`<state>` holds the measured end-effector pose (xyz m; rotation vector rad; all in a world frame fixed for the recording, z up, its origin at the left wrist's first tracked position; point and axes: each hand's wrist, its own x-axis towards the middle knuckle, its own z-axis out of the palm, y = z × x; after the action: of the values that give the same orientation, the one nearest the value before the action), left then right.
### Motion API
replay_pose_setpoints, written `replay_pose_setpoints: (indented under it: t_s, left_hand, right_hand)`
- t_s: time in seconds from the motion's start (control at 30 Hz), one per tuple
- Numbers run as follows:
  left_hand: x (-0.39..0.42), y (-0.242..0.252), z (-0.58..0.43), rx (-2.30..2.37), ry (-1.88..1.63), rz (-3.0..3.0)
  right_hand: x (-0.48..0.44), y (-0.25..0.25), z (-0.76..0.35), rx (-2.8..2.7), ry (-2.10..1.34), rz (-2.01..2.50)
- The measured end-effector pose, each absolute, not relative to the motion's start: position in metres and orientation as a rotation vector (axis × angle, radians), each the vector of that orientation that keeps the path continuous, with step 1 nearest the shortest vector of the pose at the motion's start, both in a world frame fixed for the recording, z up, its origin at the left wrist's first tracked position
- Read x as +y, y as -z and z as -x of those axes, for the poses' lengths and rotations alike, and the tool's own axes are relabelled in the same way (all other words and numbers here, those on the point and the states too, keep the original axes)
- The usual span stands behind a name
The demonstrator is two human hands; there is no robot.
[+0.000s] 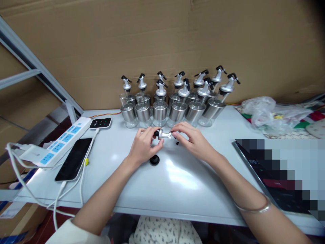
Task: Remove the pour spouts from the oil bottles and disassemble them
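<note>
Above the middle of the table, my left hand (143, 144) is closed around the base of a silver bottle pourer (166, 135). The pourer lies sideways, its spout facing right. My right hand (193, 137) pinches at the spout's tip, where a small black part shows partly between thumb and forefinger. A round black stopper-like piece (154, 160) rests on the table below my left hand. Beside my right fingers lies a tiny black piece (177, 143). Behind my hands stand several glass bottles with steel sleeves (159, 109), most topped by silver pourers with black levers.
On the left are a white power strip (58, 145), a black-screened phone (73, 159), a small display device (100, 123) and white cables (81, 183). Clear plastic bags (269, 110) sit at the back right. A dark tablet-like panel (256, 169) lies at the right, partly pixelated.
</note>
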<state>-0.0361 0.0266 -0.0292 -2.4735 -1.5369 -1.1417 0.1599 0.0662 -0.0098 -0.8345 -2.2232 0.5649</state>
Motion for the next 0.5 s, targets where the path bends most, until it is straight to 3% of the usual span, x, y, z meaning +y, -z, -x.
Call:
replay_pose_setpoints:
  t_s: [0.5]
  left_hand:
    - [0.0264,0.0325,0.0357,-1.445,1.096,2.535]
  right_hand:
    - [0.0628,0.0073,-0.1561,-2.280,-0.807,0.985]
